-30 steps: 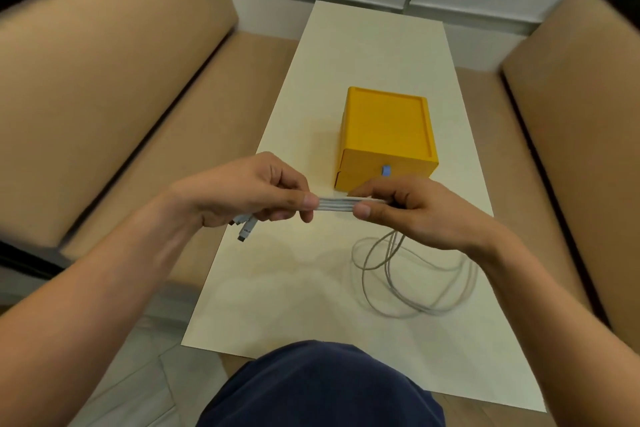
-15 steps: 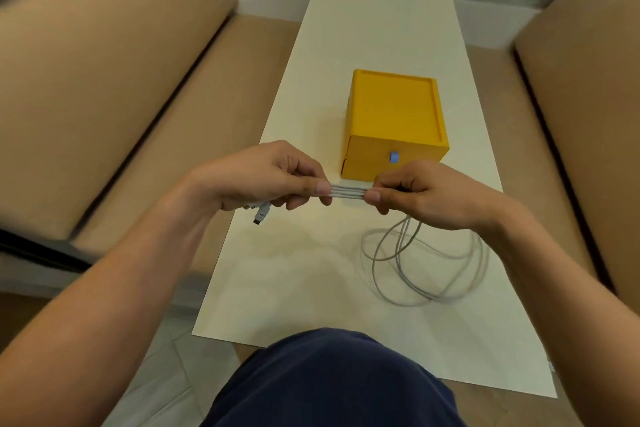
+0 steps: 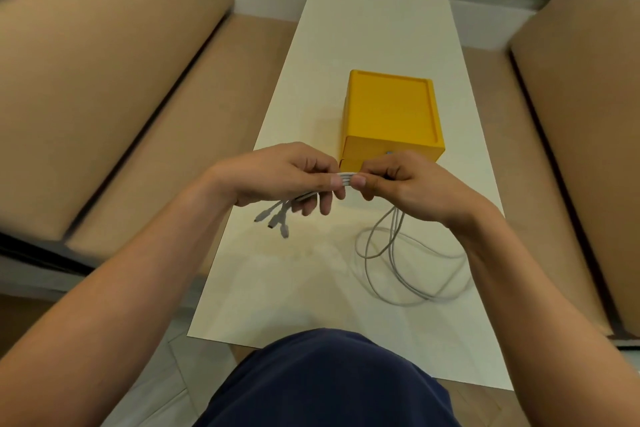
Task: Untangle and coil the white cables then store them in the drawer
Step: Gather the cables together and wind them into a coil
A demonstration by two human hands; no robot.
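The white cables (image 3: 346, 179) run as a flat side-by-side bundle between both hands, above the pale table (image 3: 377, 28) and just in front of the yellow drawer box (image 3: 391, 114). The left hand (image 3: 277, 173) pinches the bundle between thumb and curled fingers, with three connector ends (image 3: 273, 218) sticking out below it, while the right hand (image 3: 401, 184) pinches the same bundle close beside the left thumb. From the right hand the cables drop and spread in loose loops (image 3: 398, 263) on the table, with tan sofa cushions (image 3: 104, 80) on either side.

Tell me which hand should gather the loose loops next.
Right, probably. The cables hang in loops from the right hand onto the table; the left hand grips them near the plugs.
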